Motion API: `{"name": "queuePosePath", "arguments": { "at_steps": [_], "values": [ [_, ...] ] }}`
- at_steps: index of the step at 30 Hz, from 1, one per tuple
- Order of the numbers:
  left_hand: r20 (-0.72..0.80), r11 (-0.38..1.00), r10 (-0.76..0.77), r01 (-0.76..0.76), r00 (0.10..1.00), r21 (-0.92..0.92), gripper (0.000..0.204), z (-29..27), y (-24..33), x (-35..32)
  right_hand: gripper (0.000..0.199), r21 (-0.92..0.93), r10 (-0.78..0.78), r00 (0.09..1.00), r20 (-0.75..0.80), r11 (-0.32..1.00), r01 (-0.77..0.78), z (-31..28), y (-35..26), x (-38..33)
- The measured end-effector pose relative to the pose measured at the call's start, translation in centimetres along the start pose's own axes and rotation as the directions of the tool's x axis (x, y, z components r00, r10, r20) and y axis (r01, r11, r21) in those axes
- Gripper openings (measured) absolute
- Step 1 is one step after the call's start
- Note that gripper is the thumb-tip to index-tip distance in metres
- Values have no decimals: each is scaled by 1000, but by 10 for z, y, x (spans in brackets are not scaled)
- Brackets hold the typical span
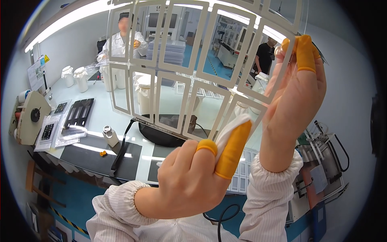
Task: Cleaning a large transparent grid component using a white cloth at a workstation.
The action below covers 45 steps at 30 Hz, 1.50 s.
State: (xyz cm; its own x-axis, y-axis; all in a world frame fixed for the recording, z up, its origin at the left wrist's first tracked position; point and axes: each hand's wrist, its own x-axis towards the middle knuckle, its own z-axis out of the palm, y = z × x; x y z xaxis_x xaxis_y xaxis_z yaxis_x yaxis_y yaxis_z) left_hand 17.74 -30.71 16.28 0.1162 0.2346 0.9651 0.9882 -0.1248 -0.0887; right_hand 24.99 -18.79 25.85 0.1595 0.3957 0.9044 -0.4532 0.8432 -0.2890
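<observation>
A large clear sheet with pale grey rectangular frames point(217, 82) is raised and tilted in front of me. My right hand point(296, 90) grips its right edge, with orange-yellow finger cots on the fingers at the edge. Close to the sheet's lower edge, my left hand point(187, 177) is closed on a folded white wipe point(229, 128). The wipe lies along the outstretched index finger, which wears a cot; another covered fingertip is curled beside it. Whether the wipe touches the sheet, I cannot tell.
On the worktable point(96, 109) are a metal-topped bottle point(110, 136), loose finger cots point(103, 153), a black bag point(161, 133), a black tray point(79, 115) and white covered jars point(80, 80). Framed panels point(242, 175) lie below my hands. Through the sheet, a person in white point(117, 44) shows across the table.
</observation>
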Motion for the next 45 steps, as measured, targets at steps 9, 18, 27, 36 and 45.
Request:
{"name": "queuePosePath", "arguments": {
  "at_steps": [9, 18, 27, 36, 45],
  "values": [
    [60, 999, -43, 45, 997, -20, 17, 0, 10, -14, 26, 94, -40, 997, 68, 995, 33, -8, 7, 6],
    [-58, 998, 55, -53, 997, 32, 48, 3, -1, 14, 24, 89, -54, 994, 93, 995, 46, -2, 0, 3],
    [423, 558, 43, 329, 905, -762, 16, -7, -1, -35, 21, -149, 28, 977, -212, 987, -61, 21, -13, 2],
    [806, -675, 16, 601, 592, -428, 27, 44, -37, -60, 24, -99, 67, 971, -230, 991, -92, 21, -8, 0],
    [718, -755, 56, 500, 694, -425, 39, 72, -31, -50, 23, 11, 138, 990, -43, 990, -138, 10, 4, 2]
  ]
}}
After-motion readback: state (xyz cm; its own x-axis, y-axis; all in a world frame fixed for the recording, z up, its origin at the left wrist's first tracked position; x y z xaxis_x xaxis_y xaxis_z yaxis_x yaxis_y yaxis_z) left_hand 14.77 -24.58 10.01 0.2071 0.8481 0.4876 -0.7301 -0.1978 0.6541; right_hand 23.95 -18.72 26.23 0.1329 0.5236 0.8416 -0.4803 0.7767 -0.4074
